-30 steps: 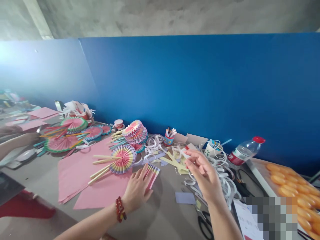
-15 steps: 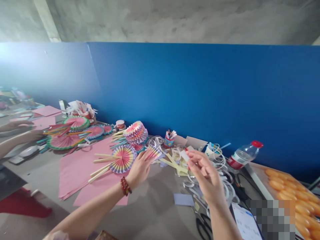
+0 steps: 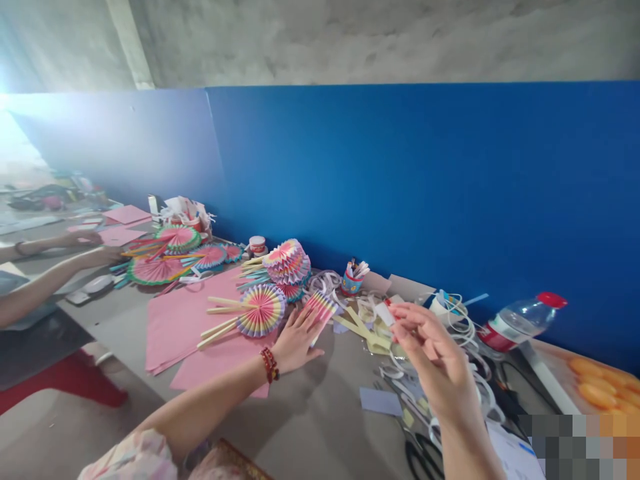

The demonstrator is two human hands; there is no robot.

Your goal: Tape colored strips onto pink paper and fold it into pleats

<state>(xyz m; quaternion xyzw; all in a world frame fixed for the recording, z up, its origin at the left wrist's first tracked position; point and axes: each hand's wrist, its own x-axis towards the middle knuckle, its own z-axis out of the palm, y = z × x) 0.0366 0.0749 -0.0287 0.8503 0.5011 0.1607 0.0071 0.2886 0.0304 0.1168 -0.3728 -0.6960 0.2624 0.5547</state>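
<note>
My left hand (image 3: 299,339) lies flat with its fingers spread, pressing on a pleated rainbow-coloured paper (image 3: 324,307) on the table. Raised over the clutter on the right, my right hand (image 3: 440,357) pinches a small white strip (image 3: 384,313) between thumb and fingers; whether it is tape or paper I cannot tell. Just left of my left hand, a round pleated paper fan (image 3: 261,311) with pale sticks rests on pink paper sheets (image 3: 183,323). More pleated fans (image 3: 287,261) are stacked behind it.
Scissors (image 3: 420,453) and a lilac paper piece (image 3: 381,401) lie near my right forearm. Behind are a pen cup (image 3: 352,283), curled white strips and a plastic bottle (image 3: 525,323). At left, another person's arms (image 3: 65,277) reach beside several pink fans (image 3: 155,268).
My left hand has flattened and spread its fingers over the pleated paper, which it held more upright before. My right hand still pinches the white strip. The view has shifted left.
</note>
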